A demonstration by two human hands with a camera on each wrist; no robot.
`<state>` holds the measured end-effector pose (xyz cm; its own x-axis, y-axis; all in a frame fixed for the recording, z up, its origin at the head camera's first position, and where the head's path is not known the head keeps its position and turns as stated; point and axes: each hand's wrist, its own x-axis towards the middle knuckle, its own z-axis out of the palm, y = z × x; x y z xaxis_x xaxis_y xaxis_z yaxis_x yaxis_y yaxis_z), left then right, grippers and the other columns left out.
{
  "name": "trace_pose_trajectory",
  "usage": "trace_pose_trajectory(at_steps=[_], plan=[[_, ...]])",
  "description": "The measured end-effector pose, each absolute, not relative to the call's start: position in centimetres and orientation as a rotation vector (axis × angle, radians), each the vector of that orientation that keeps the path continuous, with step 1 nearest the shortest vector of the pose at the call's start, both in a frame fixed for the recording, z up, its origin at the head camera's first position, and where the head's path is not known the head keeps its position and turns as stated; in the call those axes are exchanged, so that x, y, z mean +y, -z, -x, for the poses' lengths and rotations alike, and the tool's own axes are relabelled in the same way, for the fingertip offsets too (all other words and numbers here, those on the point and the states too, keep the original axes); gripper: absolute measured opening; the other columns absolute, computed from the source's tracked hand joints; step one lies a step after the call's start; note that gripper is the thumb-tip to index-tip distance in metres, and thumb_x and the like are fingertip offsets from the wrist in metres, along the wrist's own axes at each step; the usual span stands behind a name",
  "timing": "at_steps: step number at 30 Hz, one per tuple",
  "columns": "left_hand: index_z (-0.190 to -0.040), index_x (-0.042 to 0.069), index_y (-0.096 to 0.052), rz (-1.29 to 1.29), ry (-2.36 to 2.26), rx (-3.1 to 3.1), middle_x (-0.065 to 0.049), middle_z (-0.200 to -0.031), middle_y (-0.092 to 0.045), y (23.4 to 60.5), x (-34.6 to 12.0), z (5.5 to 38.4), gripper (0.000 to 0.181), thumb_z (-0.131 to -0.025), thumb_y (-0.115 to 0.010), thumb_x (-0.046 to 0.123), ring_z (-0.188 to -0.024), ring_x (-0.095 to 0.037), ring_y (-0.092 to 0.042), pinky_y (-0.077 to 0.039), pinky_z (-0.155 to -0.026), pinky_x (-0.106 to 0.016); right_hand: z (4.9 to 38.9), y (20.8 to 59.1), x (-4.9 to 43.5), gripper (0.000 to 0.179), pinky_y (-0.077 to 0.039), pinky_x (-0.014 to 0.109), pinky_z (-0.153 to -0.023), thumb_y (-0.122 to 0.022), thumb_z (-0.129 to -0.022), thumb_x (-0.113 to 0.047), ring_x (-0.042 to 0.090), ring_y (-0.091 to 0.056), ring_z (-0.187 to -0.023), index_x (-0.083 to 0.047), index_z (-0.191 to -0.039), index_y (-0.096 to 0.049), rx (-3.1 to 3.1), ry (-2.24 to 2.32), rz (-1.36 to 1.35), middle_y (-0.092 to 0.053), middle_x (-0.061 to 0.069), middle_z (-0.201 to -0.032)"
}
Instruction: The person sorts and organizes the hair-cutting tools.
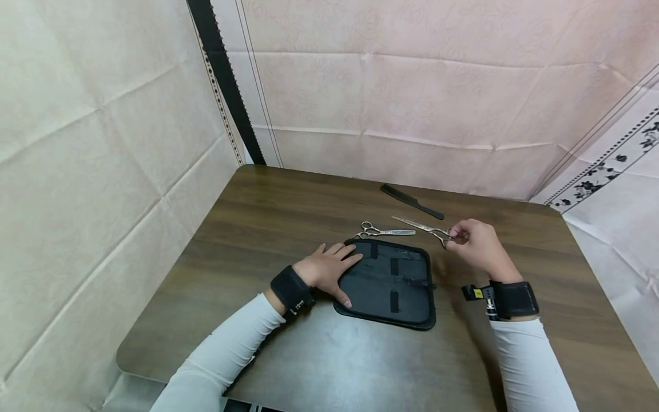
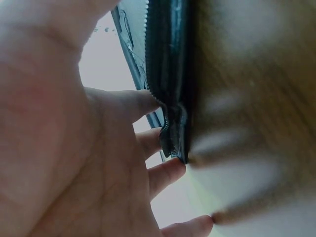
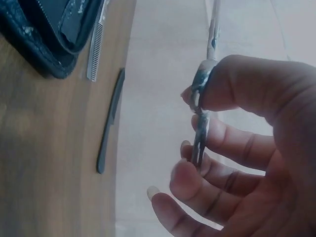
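My right hand (image 1: 476, 243) pinches a pair of scissors (image 1: 424, 227) by the finger loops, blades pointing left. In the right wrist view the thumb and fingers close on the metal handles (image 3: 200, 133). My left hand (image 1: 329, 270) is spread over the left edge of a black zip case (image 1: 370, 286), which lies unfolded with elastic loops inside. Seen from the left wrist, the fingers reach past the zip edge (image 2: 168, 74) of the case. Thinning scissors (image 1: 388, 232) lie just beyond the case's far edge, below the tips of the held scissors.
A black comb (image 1: 412, 201) lies farther back on the wooden table (image 1: 247, 229). Pale patterned cloth (image 1: 412, 97) hangs behind the table and at both sides. At the bottom edge, part of a dark-and-silver object (image 1: 242, 406) shows beside the left sleeve.
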<state>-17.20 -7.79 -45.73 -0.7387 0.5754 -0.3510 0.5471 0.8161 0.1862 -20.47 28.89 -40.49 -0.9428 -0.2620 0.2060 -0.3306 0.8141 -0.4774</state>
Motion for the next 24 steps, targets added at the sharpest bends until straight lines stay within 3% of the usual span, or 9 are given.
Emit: trace_pose_trajectory(at_steps=[24], plan=[[-0.168,0.030,-0.017,-0.799,-0.097,2.621,0.000,-0.176,-0.009,45.4,-7.6,17.1,0.122,-0.074,-0.078,0.076,-0.162,-0.030,-0.012,-0.017,-0.126,-0.063,18.9,38.1,31.4,0.010,-0.043,0.027,-0.060,-0.078,-0.080,-0.008,0.015,-0.054,-0.069,-0.007,-0.082,-0.069,-3.008,-0.624,-0.571,-0.066,0.004,-0.079]])
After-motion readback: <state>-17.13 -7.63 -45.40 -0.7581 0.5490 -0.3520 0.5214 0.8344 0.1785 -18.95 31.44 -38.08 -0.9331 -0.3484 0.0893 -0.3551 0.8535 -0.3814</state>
